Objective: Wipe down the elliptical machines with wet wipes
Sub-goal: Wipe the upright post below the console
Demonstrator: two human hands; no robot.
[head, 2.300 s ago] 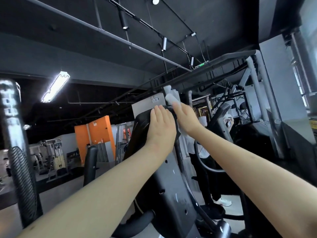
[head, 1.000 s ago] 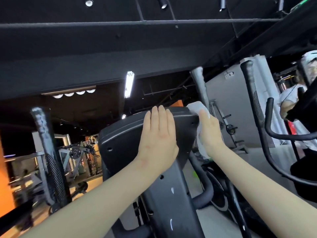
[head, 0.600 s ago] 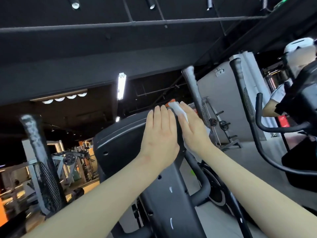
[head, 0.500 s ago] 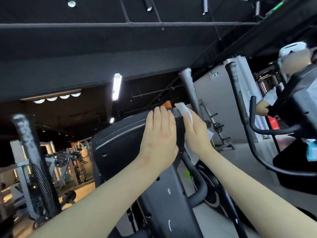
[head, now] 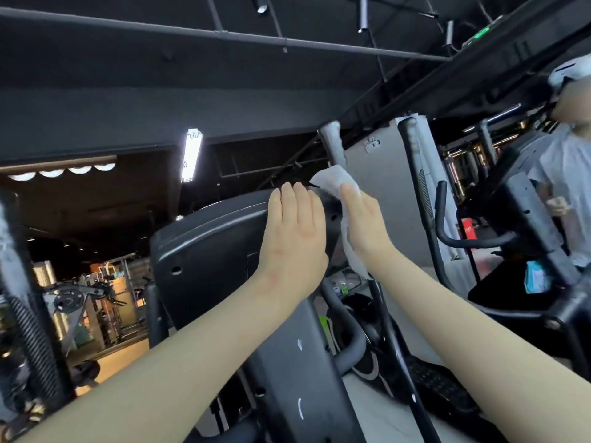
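The back of a dark grey elliptical console (head: 208, 247) fills the middle of the head view, on a grey column (head: 297, 362). My left hand (head: 295, 231) lies flat on the console's back near its top right, fingers straight and together. My right hand (head: 364, 222) presses a white wet wipe (head: 335, 180) against the console's right edge, fingers straight. The wipe sticks up above my fingertips and hangs below my palm.
A grey moving handle (head: 334, 148) rises just behind the wipe; a black one (head: 415, 174) stands further right, and another (head: 28, 314) at far left. A second machine (head: 518, 219) with a person (head: 569, 174) is at right. Gym equipment sits at back left.
My right hand with the wipe has slid along the console's right edge, from the top corner to lower on the side. My left hand has stayed flat on the console. The camera shifted.
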